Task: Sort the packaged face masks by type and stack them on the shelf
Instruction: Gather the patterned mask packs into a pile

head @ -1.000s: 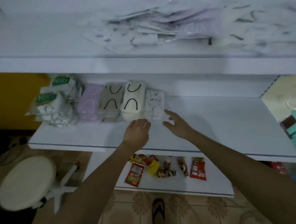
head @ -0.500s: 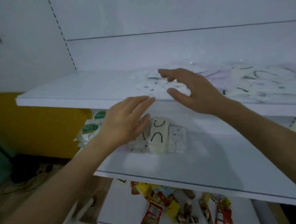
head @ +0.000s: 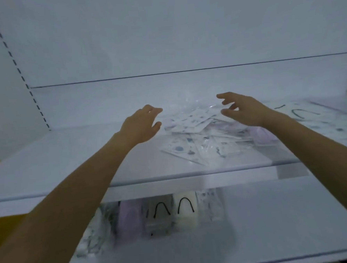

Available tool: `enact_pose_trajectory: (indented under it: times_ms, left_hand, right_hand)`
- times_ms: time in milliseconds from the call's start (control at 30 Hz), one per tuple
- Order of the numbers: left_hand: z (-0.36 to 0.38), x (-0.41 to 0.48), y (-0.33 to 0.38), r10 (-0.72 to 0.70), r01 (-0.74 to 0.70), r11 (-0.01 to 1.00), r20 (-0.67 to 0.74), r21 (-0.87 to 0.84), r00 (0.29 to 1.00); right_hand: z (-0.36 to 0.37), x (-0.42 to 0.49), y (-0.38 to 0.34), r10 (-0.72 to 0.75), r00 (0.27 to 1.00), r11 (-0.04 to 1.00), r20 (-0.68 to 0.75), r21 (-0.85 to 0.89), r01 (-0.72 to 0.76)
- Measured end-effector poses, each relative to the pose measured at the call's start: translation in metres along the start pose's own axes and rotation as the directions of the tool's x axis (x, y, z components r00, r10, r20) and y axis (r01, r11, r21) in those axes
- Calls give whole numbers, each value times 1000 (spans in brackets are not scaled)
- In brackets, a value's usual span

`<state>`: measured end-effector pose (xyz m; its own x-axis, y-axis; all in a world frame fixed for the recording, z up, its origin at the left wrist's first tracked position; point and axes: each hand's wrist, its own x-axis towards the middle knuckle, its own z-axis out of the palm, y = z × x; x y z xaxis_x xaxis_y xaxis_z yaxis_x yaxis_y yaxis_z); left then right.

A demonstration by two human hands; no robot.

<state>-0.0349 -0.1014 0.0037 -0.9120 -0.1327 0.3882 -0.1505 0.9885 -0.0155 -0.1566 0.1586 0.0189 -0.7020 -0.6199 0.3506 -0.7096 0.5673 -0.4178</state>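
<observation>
Left grip (head: 141, 126) has its fingers loosely apart and holds nothing, hovering just beside the left edge of the loose pile of packaged masks (head: 197, 134). Right grip (head: 246, 110) is likewise spread and bare, poised over the pile's right side; whether its thumb touches the top pack cannot be told. The pile lies in a jumble on the upper shelf (head: 68, 158), mostly clear packs with blue-printed masks and a lilac one under the right wrist. More packs with black ear loops (head: 301, 113) lie further right. On the lower shelf (head: 275, 216) stand sorted stacks side by side: lilac stack (head: 129, 217), grey stack (head: 159, 215), cream stack (head: 185, 210), printed stack (head: 210, 206)
</observation>
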Motion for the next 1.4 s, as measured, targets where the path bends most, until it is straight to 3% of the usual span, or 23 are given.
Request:
enact_pose_trajectory:
  times_ms: [167, 333, 433, 633, 700, 800, 967, 1033, 1133, 1233, 1300, 1400]
  left_hand:
    - [27, 54, 18, 87, -72, 987, 102, -143, 991]
    - [48, 84, 30, 18, 61, 973, 336, -223, 942]
    - [48, 86, 33, 12, 132, 927, 380, -351, 925]
    - [24, 77, 34, 35, 192, 870, 446, -454, 894]
    - [24, 75, 33, 19, 276, 810, 493, -518, 870]
    - [30, 75, 31, -19, 377, 694, 508, -613, 861]
    - [32, 78, 29, -67, 472, 531, 520, -704, 852]
    - [30, 78, 25, -71, 487, 520, 532, -702, 844]
    - [27, 76, 14, -94, 460, 544, 493, -702, 865]
    - [29, 73, 3, -139, 354, 503, 330, -789, 934]
    - [32, 72, 1, -218, 227, 489, 134, -842, 967]
    - [35, 75, 2, -338, 99, 492, -85, -865, 937]
  right_hand:
    - [-5, 18, 7, 75, 996, 995, -46, -66, -78]
    - [-17, 34, 23, 131, 990, 986, -48, -95, -135]
    - [-17, 51, 31, 160, 986, 985, -55, -58, -163]
    - [-2, 88, 40, 293, 943, 955, 157, -85, -283]
    - [7, 90, 45, 361, 897, 927, 253, -200, -317]
    - [14, 90, 49, 408, 865, 909, 293, -219, -354]
    - [12, 91, 58, 367, 912, 930, 182, -87, -357]
    - [12, 89, 62, 361, 925, 929, 116, 42, -368]
    - [12, 83, 65, 352, 935, 912, -46, 242, -331]
    - [14, 80, 61, 338, 909, 884, -246, 414, -217]
    - [14, 78, 53, 385, 872, 781, -302, 610, -134]
    - [11, 77, 40, 462, 850, 562, -252, 825, -61]
